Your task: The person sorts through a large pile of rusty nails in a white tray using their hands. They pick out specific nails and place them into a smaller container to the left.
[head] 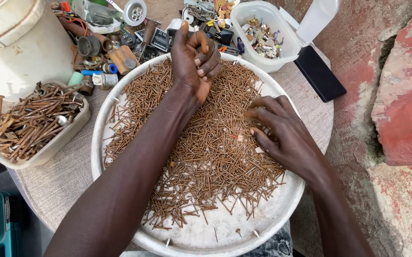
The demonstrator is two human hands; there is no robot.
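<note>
A large round white tray (225, 238) holds a thick spread of small rusty nails (215, 157). My left hand (194, 59) reaches across to the tray's far side with its fingers curled in over the nails; whether it holds any I cannot tell. My right hand (277, 135) rests fingers-down on the nails at the right side of the tray, fingertips pressed into the pile and slightly apart.
A shallow tub of large rusty nails and bolts (29, 123) sits left of the tray. A white bucket (20, 43) stands at far left. Mixed hardware clutter (115, 38), a clear tub of small parts (263, 35) and a black phone (319, 74) lie beyond.
</note>
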